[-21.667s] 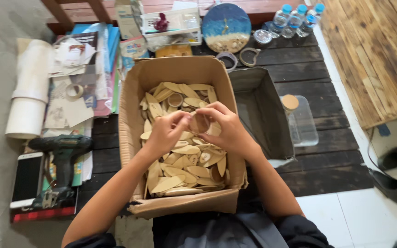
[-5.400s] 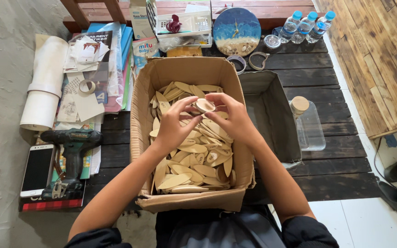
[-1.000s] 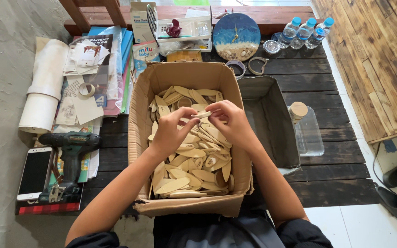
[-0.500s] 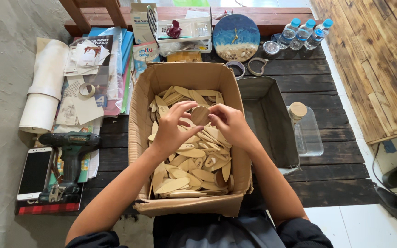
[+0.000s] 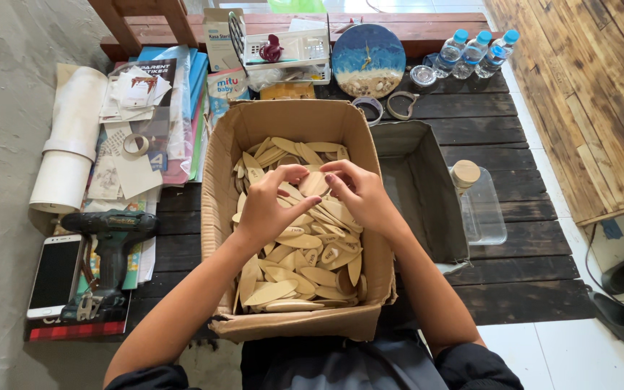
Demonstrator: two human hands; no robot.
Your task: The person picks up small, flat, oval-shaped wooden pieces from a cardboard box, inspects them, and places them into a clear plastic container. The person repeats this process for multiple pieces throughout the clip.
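Wood piece (image 5: 314, 183), small, oval and pale, sits between both hands above the cardboard box (image 5: 218, 166). Left hand (image 5: 272, 206) pinches its near edge from 8 o'clock; right hand (image 5: 355, 191) closes on it from 3 o'clock, both grips shut on the piece. Judged light, thin and stiff, smooth-faced, liable to snap if bent; best held by the rims with fingertips, not across the flat. Beneath lies a loose heap of like wooden blanks (image 5: 305, 267) filling the box. At 3 o'clock of the box stands a grey tub (image 5: 427, 202), then a clear lidded jar (image 5: 479, 206). At 9 o'clock lie a green drill (image 5: 110, 231) and a phone (image 5: 55, 274); at 12 o'clock, a blue round clock (image 5: 368, 59).
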